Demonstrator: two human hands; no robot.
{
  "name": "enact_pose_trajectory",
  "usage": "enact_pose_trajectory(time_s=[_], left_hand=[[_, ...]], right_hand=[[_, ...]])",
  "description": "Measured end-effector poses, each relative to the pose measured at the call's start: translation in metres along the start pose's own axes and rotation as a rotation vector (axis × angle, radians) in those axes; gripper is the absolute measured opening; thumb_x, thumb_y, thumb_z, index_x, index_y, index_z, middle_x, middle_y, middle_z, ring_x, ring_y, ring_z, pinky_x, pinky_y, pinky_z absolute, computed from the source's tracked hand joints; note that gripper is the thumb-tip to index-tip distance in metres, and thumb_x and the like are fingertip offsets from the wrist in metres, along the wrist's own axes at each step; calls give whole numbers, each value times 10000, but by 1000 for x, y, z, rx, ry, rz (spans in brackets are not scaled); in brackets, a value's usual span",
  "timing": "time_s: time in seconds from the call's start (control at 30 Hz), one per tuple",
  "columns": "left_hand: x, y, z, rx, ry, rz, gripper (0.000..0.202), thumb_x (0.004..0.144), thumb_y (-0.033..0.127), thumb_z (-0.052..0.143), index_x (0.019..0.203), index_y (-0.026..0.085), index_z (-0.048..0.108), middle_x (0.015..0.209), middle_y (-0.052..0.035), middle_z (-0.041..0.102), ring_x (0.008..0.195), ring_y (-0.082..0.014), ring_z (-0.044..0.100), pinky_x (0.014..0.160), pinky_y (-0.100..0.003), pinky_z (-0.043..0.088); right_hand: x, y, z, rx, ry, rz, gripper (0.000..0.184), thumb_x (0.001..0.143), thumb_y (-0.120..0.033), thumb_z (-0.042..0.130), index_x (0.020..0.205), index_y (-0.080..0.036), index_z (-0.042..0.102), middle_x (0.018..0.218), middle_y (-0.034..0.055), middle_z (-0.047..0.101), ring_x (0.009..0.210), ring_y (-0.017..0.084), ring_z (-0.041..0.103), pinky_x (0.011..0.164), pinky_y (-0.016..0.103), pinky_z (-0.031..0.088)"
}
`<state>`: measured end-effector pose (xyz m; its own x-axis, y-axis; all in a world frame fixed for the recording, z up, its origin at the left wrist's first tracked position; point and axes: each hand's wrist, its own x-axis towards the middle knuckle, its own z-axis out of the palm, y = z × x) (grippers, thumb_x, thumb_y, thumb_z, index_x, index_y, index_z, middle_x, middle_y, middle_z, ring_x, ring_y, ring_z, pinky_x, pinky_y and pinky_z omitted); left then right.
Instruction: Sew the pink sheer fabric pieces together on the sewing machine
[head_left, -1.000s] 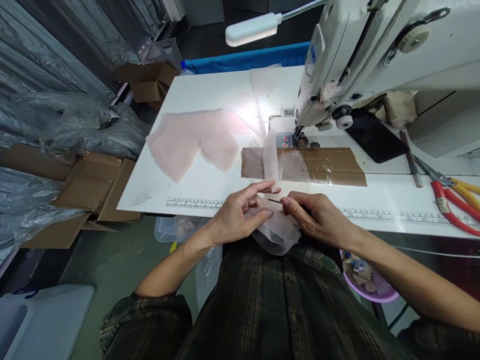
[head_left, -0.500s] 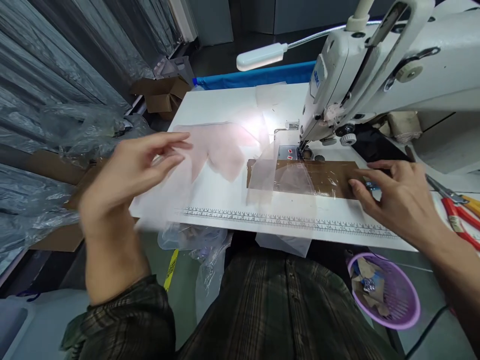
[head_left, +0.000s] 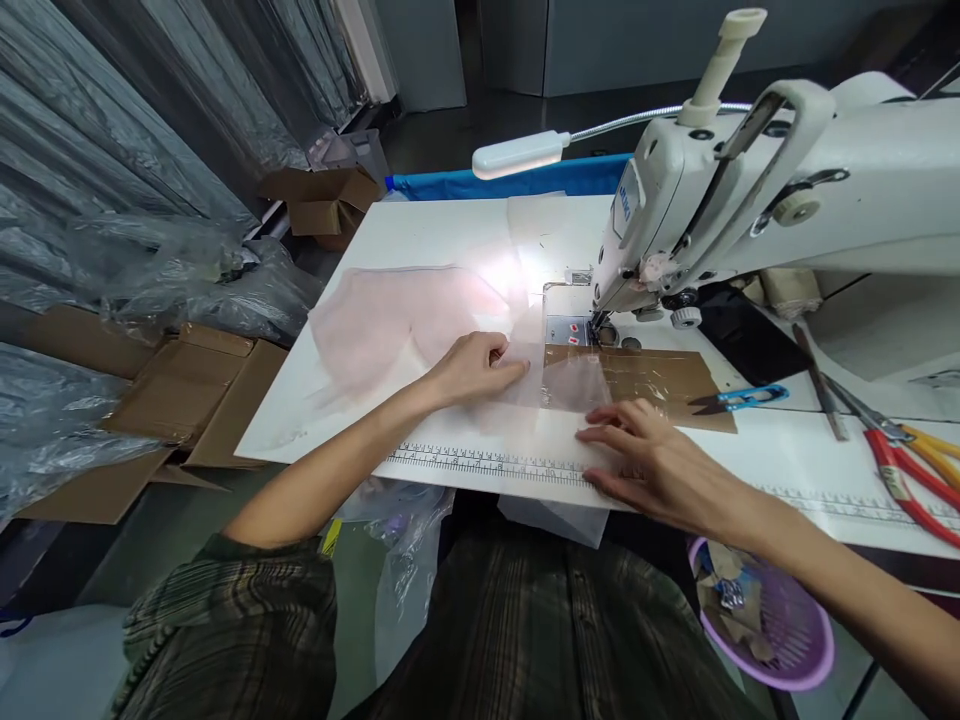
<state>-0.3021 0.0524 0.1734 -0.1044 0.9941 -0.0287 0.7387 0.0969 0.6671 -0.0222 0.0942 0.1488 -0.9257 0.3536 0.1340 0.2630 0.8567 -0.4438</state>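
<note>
A sheer pale fabric strip point(head_left: 566, 385) lies left of and in front of the sewing machine's needle, partly over brown cardboard point(head_left: 667, 385) covered with clear tape, and hangs over the table's front edge. My left hand point(head_left: 472, 372) is closed, thumb and fingers pinched at the strip's left side. On its right side rests my right hand point(head_left: 637, 455), fingers apart and lightly bent. A sheer pinkish fabric piece point(head_left: 375, 315) is spread flat to the left. The white sewing machine point(head_left: 645, 210) stands beyond my right hand.
Blue thread snips point(head_left: 742, 398) lie by the cardboard. Farther right are a thin metal tool point(head_left: 821, 385) and red-handled scissors point(head_left: 889, 475). A lamp point(head_left: 521, 155) lights the white table point(head_left: 292, 400). A purple basket point(head_left: 810, 640) stands below; open cardboard boxes point(head_left: 187, 385) sit left.
My left hand has come down and right, from the air onto the sheer strip. My right hand has moved left from the cardboard's right end, uncovering the snips. The view has tilted slightly.
</note>
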Motion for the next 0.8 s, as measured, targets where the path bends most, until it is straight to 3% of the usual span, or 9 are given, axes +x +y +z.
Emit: enact_pose_trajectory(time_s=[0.13, 0.2, 0.3, 0.4, 0.47, 0.53, 0.6, 0.67, 0.8], left_hand=[[-6, 0, -13, -131, 224, 49, 247, 802, 348, 681, 684, 187, 535, 645, 23, 531, 598, -111, 473, 528, -238, 342], [-12, 1, -22, -112, 349, 70, 243, 800, 367, 710, 719, 183, 574, 676, 16, 585, 626, -116, 507, 559, -240, 376], [-25, 0, -34, -45, 493, 74, 269, 803, 403, 739, 720, 183, 607, 679, 16, 616, 632, -118, 520, 587, -247, 392], [-35, -8, -41, -6, 573, 53, 240, 823, 399, 734, 751, 185, 650, 736, 3, 668, 681, -134, 567, 629, -257, 420], [-39, -15, -42, -13, 589, 41, 202, 844, 375, 716, 793, 184, 673, 790, -11, 701, 736, -150, 609, 671, -265, 449], [-41, -19, -41, -19, 589, 35, 171, 865, 349, 694, 831, 182, 683, 834, -22, 721, 788, -162, 643, 714, -274, 477], [-42, -19, -40, 0, 590, 47, 138, 887, 319, 670, 871, 183, 687, 878, -31, 733, 823, -168, 662, 744, -282, 496], [-45, -14, -39, 60, 594, 86, 112, 906, 291, 645, 900, 187, 686, 899, -31, 736, 799, -159, 657, 734, -283, 502], [-56, 10, -25, 300, 587, 250, 132, 950, 257, 587, 926, 163, 678, 855, -40, 707, 621, -114, 571, 563, -248, 441]], right_hand=[[32, -1, -2, 86, 3, 70, 266, 977, -350, 447, 879, -183, 629, 877, 79, 641, 645, 138, 543, 563, 279, 411], [56, -3, -6, 203, 104, 225, 296, 957, -388, 464, 774, -183, 574, 682, 27, 583, 532, 111, 462, 504, 262, 339], [95, -11, -9, 530, 224, 445, 313, 951, -443, 463, 769, -194, 516, 593, 3, 558, 489, 111, 478, 484, 249, 388], [132, -15, -3, 715, 287, 462, 329, 953, -508, 455, 911, -191, 530, 743, 62, 658, 609, 169, 621, 568, 313, 532], [155, -12, 3, 618, 408, 406, 374, 950, -506, 452, 1063, -161, 542, 1007, 162, 675, 885, 250, 687, 749, 421, 591], [174, -4, 6, 450, 539, 356, 504, 938, -458, 460, 1302, -109, 460, 1377, 274, 490, 1247, 341, 565, 975, 531, 529], [184, 3, 8, 356, 571, 321, 656, 925, -416, 467, 1473, -99, 294, 1578, 291, 190, 1433, 395, 366, 1090, 601, 427], [180, 5, 9, 316, 498, 283, 680, 925, -395, 462, 1515, -120, 262, 1609, 271, 103, 1430, 423, 362, 1089, 630, 421], [132, -4, 15, 221, 359, 124, 484, 942, -339, 449, 1370, -121, 501, 1486, 263, 340, 1228, 356, 577, 999, 562, 530]])
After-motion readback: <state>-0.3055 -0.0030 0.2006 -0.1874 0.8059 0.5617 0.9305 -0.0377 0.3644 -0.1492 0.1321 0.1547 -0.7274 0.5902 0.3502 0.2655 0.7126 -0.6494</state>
